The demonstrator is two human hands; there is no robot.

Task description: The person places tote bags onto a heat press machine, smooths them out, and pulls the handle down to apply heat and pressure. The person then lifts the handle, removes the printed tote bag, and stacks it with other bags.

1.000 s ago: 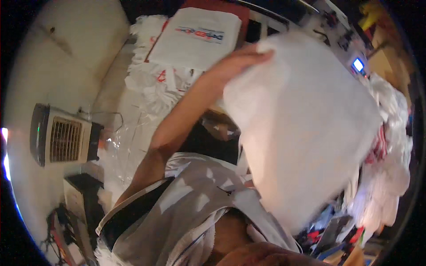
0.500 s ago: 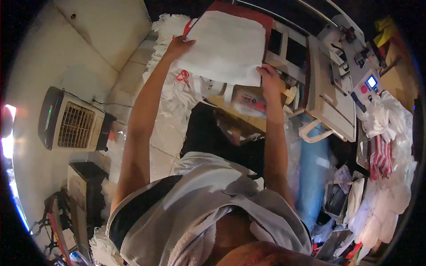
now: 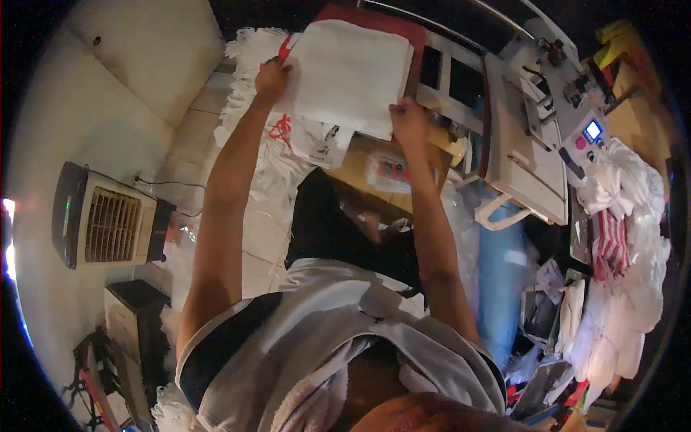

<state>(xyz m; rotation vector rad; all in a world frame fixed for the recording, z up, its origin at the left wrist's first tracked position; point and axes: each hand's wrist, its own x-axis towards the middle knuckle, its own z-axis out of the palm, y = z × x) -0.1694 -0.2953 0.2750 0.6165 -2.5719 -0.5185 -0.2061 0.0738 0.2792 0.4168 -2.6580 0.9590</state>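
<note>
A flat white cloth piece (image 3: 348,75) lies over a dark red board (image 3: 381,20) at the top of the view. My left hand (image 3: 271,81) is closed on its left edge, where a red strip (image 3: 285,49) shows beside the fingers. At the lower right corner of the cloth, my right hand (image 3: 409,121) pinches the edge. Below the cloth hang a loop of red cord (image 3: 280,129) and a white piece with a dark print (image 3: 322,142). Heaped white cloths (image 3: 245,79) hang to the left of the board.
A pale press machine (image 3: 529,137) with a handle (image 3: 504,212) and a lit control box (image 3: 592,132) stands at the right. Below it is a blue cylinder (image 3: 502,281). White plastic bags (image 3: 626,288) pile up far right. An air cooler (image 3: 111,216) stands left, a cardboard box (image 3: 374,169) beneath the board.
Both hands have drawn slightly nearer and left in view with the cloth, which now sits lower on the red board. The whole view has shifted a little left.
</note>
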